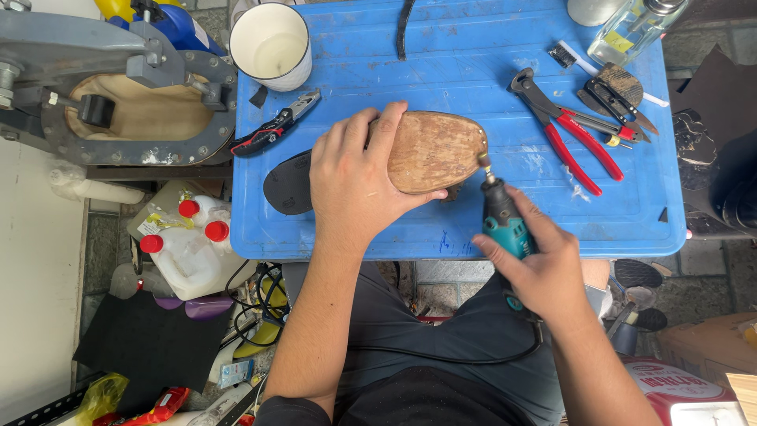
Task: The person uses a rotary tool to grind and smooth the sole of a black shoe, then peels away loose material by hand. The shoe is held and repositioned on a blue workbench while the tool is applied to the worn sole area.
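The left hand [351, 185] lies flat, fingers spread, pressing a brown leather shoe sole [430, 151] down on the blue table [473, 71]; a black rubber heel piece [288, 183] sticks out from under the palm; the right hand [544, 268] is clenched round a teal rotary tool [503, 221], its small bit touching the sole's rounded edge – the step in hand looks like grinding or trimming that edge; judging from this, the next move calls for a steady downward press by the left hand and a slow pass of the bit along the rim, its cord kept clear at the lap

The table is a scuffed blue plastic top; on it lie red-handled pincers [572, 126], a utility knife [276, 125], a white cup [270, 43] and a glass bottle [635, 28]; to the left stands a grey metal machine [95, 87] – below it, white bottles with red caps [189, 244] on a cluttered stone floor
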